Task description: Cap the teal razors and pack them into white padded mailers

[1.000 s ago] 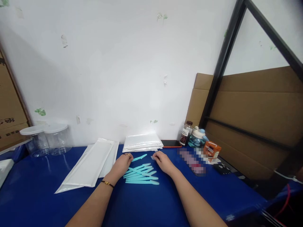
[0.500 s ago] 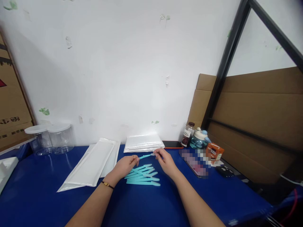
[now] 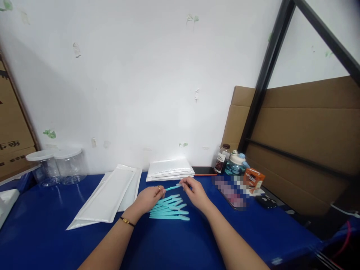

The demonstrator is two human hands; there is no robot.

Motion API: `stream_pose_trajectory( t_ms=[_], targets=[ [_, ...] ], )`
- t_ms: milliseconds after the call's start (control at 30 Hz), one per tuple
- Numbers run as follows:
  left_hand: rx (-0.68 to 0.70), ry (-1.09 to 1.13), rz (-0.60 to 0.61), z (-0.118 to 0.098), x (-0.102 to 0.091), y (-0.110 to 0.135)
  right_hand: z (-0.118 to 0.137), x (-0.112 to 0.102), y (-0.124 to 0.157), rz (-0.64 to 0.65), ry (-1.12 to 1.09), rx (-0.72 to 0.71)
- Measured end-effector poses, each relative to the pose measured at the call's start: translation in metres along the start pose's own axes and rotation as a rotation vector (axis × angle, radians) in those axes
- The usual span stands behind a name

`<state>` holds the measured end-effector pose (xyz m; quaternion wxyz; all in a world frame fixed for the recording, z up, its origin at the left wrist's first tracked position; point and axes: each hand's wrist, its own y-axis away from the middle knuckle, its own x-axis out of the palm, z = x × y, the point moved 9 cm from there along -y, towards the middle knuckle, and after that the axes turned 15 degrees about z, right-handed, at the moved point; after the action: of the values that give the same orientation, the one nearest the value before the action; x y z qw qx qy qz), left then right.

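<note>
My left hand (image 3: 147, 198) pinches one end of a slim turquoise plastic stick (image 3: 172, 187), held level just above the blue table (image 3: 42, 232). At the stick's other end, my right hand (image 3: 195, 193) is closed on its pale tip. Directly below both hands lies a fanned pile of several matching turquoise sticks (image 3: 169, 208). A thin bracelet circles my left wrist.
Long white pouches (image 3: 108, 197) lie to the left, and a stack of white envelopes (image 3: 169, 168) sits behind the hands. Two clear lidded jars (image 3: 57, 165) stand far left. A phone (image 3: 204, 171), bottles (image 3: 231, 163) and an orange carton (image 3: 252, 179) are at right, before cardboard sheets and a black frame.
Both hands closed on one turquoise stick and lifted it off the table; before, it lay flat between them. It now sits slightly lower than half a second ago.
</note>
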<state>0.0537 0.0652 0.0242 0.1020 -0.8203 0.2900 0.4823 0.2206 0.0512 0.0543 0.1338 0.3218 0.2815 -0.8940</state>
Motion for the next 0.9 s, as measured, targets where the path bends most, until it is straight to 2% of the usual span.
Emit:
stream_pose_trajectory(
  t_ms=[133, 367, 533, 600, 700, 800, 900],
  targets=[
    [0.01, 0.006, -0.003, -0.001, -0.001, 0.001, -0.001, -0.003, 0.001, -0.027, 0.007, 0.011],
    [0.034, -0.035, 0.022, -0.006, 0.007, -0.003, 0.009, 0.017, -0.001, 0.093, -0.012, -0.02],
    [-0.022, -0.153, -0.025, -0.005, 0.01, 0.001, -0.006, 0.021, 0.001, 0.206, 0.02, 0.035],
    [-0.048, -0.175, 0.009, -0.003, 0.015, 0.003, -0.013, 0.02, 0.002, 0.225, 0.046, 0.045],
    [-0.038, -0.222, 0.091, -0.008, 0.024, 0.005, -0.022, 0.009, 0.002, 0.154, 0.066, 0.067],
    [-0.042, -0.317, 0.108, -0.025, 0.029, 0.006, -0.028, -0.005, 0.002, 0.041, 0.085, 0.1],
    [-0.109, -0.403, 0.112, -0.039, 0.035, 0.004, -0.03, -0.013, 0.003, -0.018, 0.083, 0.122]
  ],
)
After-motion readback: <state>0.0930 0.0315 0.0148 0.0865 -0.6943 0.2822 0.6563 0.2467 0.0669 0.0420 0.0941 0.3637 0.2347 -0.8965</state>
